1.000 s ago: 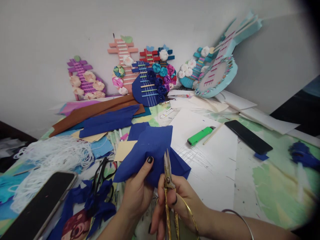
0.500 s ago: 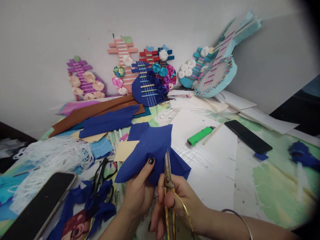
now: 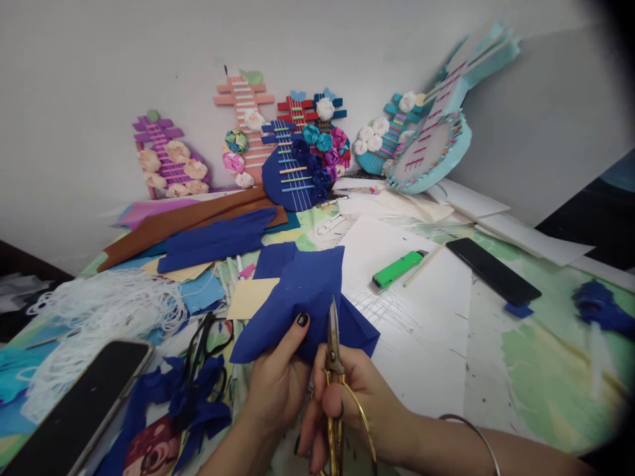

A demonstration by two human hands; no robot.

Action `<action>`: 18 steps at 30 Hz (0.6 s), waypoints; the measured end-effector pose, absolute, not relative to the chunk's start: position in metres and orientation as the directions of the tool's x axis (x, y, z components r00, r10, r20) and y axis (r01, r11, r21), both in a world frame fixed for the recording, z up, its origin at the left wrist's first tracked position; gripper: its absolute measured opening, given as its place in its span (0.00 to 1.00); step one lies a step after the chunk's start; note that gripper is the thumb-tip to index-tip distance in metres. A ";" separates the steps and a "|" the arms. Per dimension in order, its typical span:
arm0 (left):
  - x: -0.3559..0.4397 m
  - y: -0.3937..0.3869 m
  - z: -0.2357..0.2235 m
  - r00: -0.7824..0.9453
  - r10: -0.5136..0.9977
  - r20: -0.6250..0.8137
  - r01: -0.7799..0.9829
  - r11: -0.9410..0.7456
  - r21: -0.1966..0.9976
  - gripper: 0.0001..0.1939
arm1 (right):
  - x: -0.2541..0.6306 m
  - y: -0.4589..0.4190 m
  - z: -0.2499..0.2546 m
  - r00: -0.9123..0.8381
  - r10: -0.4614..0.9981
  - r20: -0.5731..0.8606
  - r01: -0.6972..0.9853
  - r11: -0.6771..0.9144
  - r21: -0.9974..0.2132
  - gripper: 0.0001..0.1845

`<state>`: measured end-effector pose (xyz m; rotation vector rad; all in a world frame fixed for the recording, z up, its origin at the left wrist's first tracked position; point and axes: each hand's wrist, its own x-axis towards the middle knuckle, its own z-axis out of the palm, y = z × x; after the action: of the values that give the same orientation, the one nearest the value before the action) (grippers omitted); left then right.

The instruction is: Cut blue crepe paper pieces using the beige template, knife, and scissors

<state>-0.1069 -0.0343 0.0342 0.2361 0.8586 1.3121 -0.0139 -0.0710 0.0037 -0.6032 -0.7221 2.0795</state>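
A piece of dark blue crepe paper (image 3: 302, 284) is pinched in my left hand (image 3: 280, 377), with the thumb flat on top and the other fingers hidden beneath. My right hand (image 3: 357, 383) grips gold-handled scissors (image 3: 334, 360), fingers through the loops. Their blades point away from me and look nearly closed, lying over the right part of the blue paper. Whether paper sits between the blades I cannot tell. A folded corner of blue sticks out to the right, beyond the blades.
A green utility knife (image 3: 398, 269) and a thin stick lie on white paper (image 3: 436, 317). Phones lie right (image 3: 493, 270) and front left (image 3: 84, 410). White cord (image 3: 114, 317) is heaped at left, near blue scraps (image 3: 203, 403). Decorated paper guitars (image 3: 288, 172) lean against the wall.
The scissors' handles have come closer together as my right hand squeezes. The blue paper and my left hand have shifted very slightly to the right in view.
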 end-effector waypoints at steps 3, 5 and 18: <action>-0.108 -0.033 0.034 0.027 0.910 -0.414 -0.737 0.298 0.607 0.24 | -0.013 -0.071 0.004 -0.536 0.833 -0.141 -0.533 -0.462 -0.709 0.33; -0.110 -0.031 0.034 0.020 0.919 -0.393 -0.724 0.284 0.628 0.22 | -0.011 -0.071 0.007 -0.533 0.836 -0.130 -0.513 -0.442 -0.736 0.33; -0.125 -0.015 0.049 -0.117 0.898 -0.425 -0.657 0.251 0.711 0.07 | 0.024 -0.061 0.016 -0.628 0.773 -0.091 -0.291 -0.342 -0.894 0.30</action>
<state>-0.1250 -0.0147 0.0495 0.3039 1.0199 1.3565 0.0240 -0.0612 0.0158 -0.6807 -1.1958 2.0174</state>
